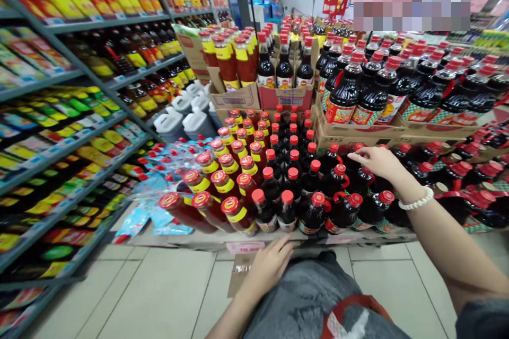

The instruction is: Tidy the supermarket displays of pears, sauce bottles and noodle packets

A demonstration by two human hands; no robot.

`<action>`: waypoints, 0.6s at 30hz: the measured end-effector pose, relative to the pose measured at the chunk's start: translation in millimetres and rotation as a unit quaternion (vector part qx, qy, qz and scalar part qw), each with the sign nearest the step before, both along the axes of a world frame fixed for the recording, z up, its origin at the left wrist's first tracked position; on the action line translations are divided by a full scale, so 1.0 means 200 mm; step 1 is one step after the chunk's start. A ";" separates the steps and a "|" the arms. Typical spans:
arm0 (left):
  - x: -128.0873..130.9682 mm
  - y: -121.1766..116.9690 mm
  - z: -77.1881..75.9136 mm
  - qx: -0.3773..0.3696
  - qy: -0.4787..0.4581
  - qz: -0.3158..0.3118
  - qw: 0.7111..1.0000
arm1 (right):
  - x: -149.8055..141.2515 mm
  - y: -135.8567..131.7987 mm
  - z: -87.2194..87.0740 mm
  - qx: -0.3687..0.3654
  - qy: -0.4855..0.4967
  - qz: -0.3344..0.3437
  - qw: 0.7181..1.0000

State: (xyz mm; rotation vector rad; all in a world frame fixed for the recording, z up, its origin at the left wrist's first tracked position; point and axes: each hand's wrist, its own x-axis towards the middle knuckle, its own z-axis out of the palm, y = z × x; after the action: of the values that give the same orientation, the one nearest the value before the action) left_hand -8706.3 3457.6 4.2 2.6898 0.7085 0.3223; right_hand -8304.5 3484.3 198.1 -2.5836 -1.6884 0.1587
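My right hand [374,163], with a white band [416,199] on its wrist, reaches over the rows of dark, red-capped bottles [345,211]. Its fingers stretch toward the left, and nothing shows in its grasp; whether the fingertips touch a cap I cannot tell. Low at the front edge of the display table [214,241], my left hand [272,265] lies with its fingers extended, holding nothing visible. Slim dark bottles [287,209] stand just beyond it, beside jars of red sauce [238,217] with red lids and yellow bands.
Larger dark bottles [344,98] stand in cardboard trays [358,130] behind the front rows. Blue pouches with red caps [173,225] and grey-white jugs [196,123] are at the left. Tall shelves [95,85] of bottles and packets line the left side. A red bag strap [338,312] hangs below me.
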 end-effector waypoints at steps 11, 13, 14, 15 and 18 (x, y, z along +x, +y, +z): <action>0.07 -0.02 0.03 -0.004 0.024 -0.044 0.999 | -0.12 0.08 -0.20 -0.096 -0.029 0.095 0.990; 0.08 -0.02 0.04 -0.007 0.028 -0.043 0.999 | -0.13 0.10 -0.21 -0.100 -0.042 0.096 0.989; 0.07 -0.02 0.04 -0.007 0.029 -0.043 0.999 | -0.13 0.09 -0.21 -0.100 -0.042 0.095 0.990; 0.07 -0.02 0.04 -0.007 0.027 -0.041 0.999 | -0.13 0.07 -0.21 -0.096 -0.043 0.092 0.990; 0.05 -0.02 0.02 -0.003 0.014 -0.035 0.999 | -0.19 -0.06 -0.19 -0.005 -0.049 0.073 0.996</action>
State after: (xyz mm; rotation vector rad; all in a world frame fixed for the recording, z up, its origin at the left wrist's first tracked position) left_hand -8696.9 3453.4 7.4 2.7117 0.6202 0.2638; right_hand -8342.9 3473.2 159.1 -2.5132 -1.9160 0.0481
